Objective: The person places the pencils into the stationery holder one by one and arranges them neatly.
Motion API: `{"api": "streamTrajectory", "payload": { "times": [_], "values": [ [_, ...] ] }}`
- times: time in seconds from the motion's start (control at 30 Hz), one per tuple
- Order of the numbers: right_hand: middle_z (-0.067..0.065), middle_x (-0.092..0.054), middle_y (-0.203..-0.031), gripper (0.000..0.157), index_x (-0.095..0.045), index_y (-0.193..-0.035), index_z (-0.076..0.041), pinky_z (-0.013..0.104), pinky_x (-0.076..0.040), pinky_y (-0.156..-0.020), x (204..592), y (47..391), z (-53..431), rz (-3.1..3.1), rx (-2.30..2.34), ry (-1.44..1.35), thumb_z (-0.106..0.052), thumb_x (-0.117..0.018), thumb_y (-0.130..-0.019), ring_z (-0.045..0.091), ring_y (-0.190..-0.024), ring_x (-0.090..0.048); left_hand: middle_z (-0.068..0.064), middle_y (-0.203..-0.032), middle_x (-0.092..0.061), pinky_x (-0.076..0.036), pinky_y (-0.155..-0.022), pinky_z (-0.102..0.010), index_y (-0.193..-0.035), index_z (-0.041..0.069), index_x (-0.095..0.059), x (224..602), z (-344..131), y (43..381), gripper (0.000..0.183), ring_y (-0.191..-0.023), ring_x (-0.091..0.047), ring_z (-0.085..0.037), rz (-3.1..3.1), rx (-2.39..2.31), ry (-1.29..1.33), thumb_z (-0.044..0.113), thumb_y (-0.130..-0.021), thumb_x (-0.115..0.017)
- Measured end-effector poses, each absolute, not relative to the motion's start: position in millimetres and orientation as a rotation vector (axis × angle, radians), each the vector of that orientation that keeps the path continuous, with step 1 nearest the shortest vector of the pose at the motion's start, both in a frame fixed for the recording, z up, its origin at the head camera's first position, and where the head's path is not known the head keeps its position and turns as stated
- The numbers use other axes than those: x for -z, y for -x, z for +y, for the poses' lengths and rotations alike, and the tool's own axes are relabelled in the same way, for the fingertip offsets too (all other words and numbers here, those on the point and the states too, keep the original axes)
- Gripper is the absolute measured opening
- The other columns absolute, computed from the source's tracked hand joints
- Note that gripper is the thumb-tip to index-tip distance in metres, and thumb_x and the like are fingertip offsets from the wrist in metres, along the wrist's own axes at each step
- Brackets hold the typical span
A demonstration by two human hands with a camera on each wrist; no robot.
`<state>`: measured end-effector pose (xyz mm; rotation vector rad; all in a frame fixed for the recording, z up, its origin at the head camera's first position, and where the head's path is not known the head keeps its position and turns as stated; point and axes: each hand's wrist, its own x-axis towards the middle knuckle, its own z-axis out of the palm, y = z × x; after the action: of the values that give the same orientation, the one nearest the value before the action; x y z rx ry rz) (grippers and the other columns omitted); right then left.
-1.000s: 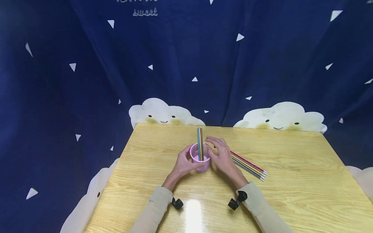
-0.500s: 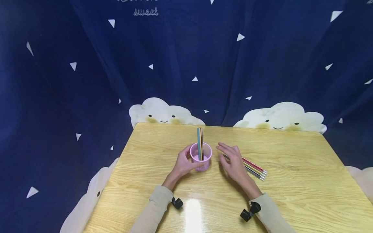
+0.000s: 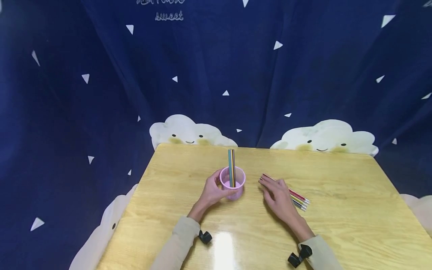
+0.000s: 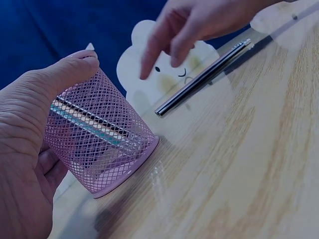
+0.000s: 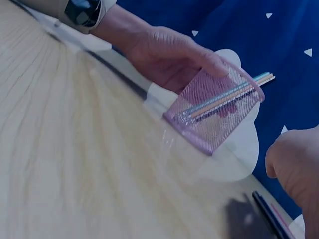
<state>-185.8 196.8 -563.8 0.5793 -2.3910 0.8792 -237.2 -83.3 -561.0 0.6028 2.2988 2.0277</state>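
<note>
A pink mesh pencil cup [image 3: 237,193] stands on the table, and my left hand [image 3: 213,190] grips it round the side. In the left wrist view the thumb lies along the mesh of the cup [image 4: 107,134]. Several pencils [image 3: 231,167], teal, yellowish and black, lean upright inside. To the right, my right hand [image 3: 279,198] hovers over a row of pencils [image 3: 299,199] with red, yellow and black barrels. Seen from the left wrist, the fingers of that hand [image 4: 204,22] point down, apart from the pencils [image 4: 204,77]. The hand partly covers the row in the head view.
The light wooden table [image 3: 354,210] ends at a back edge against a dark blue curtain [image 3: 216,67] printed with clouds and white triangles. A bright light reflection lies on the tabletop near the front.
My right hand has moved away from the cup, rightward and toward me, to above the loose pencils. The left hand and the cup have stayed in place.
</note>
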Motion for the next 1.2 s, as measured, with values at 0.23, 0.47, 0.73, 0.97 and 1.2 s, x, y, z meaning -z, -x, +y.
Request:
{"api": "streamTrajectory", "payload": {
  "times": [0.23,0.47,0.73,0.97,1.2],
  "values": [
    [0.013,-0.069,-0.136,0.037,-0.075,-0.124,-0.007,0.036,-0.037,-0.076,577.5,175.2,206.5,-2.554,-0.675,-0.516,-0.002,-0.068,-0.088,0.023,-0.093,-0.051,-0.006,-0.135,-0.068,-0.051,-0.109,-0.046,-0.145,0.012,-0.059,562.9,-83.1,235.6,0.084,-0.122,-0.064,-0.025,2.305,-2.024,-0.612,0.012,-0.071,-0.096],
    [0.014,-0.072,-0.13,0.037,-0.075,-0.122,-0.005,0.04,-0.038,-0.074,583.5,173.8,210.7,-2.578,-0.468,-0.51,-0.006,-0.067,-0.086,0.029,-0.095,-0.054,-0.008,-0.135,-0.068,-0.052,-0.109,-0.042,-0.146,0.01,-0.058,562.9,-82.3,236.6,0.084,-0.122,-0.064,-0.025,2.306,-2.023,-0.629,0.013,-0.07,-0.096],
    [0.016,-0.073,-0.124,0.031,-0.077,-0.113,-0.003,0.048,-0.042,-0.078,588.4,174.7,208.7,-2.536,-0.49,-0.507,-0.005,-0.067,-0.084,0.035,-0.099,-0.057,-0.007,-0.135,-0.068,-0.052,-0.108,-0.046,-0.145,0.011,-0.059,563.1,-82.9,237.5,0.085,-0.121,-0.065,-0.025,2.314,-2.026,-0.625,0.012,-0.069,-0.097],
    [0.015,-0.074,-0.121,0.028,-0.078,-0.111,-0.002,0.046,-0.043,-0.077,589.7,169.9,200.3,-2.542,-0.55,-0.525,-0.004,-0.067,-0.086,0.033,-0.099,-0.058,-0.009,-0.136,-0.067,-0.051,-0.11,-0.046,-0.146,0.008,-0.058,564.5,-84.0,236.8,0.085,-0.123,-0.064,-0.027,2.315,-2.021,-0.639,0.011,-0.07,-0.096],
    [0.009,-0.075,-0.122,0.033,-0.077,-0.119,-0.007,0.045,-0.044,-0.077,586.4,167.1,198.4,-2.585,-0.352,-0.566,-0.013,-0.067,-0.087,0.029,-0.1,-0.058,-0.012,-0.136,-0.067,-0.05,-0.11,-0.05,-0.145,0.007,-0.058,563.4,-82.9,238.7,0.085,-0.122,-0.064,-0.03,2.287,-2.049,-0.673,0.008,-0.07,-0.096]
  ]
}}
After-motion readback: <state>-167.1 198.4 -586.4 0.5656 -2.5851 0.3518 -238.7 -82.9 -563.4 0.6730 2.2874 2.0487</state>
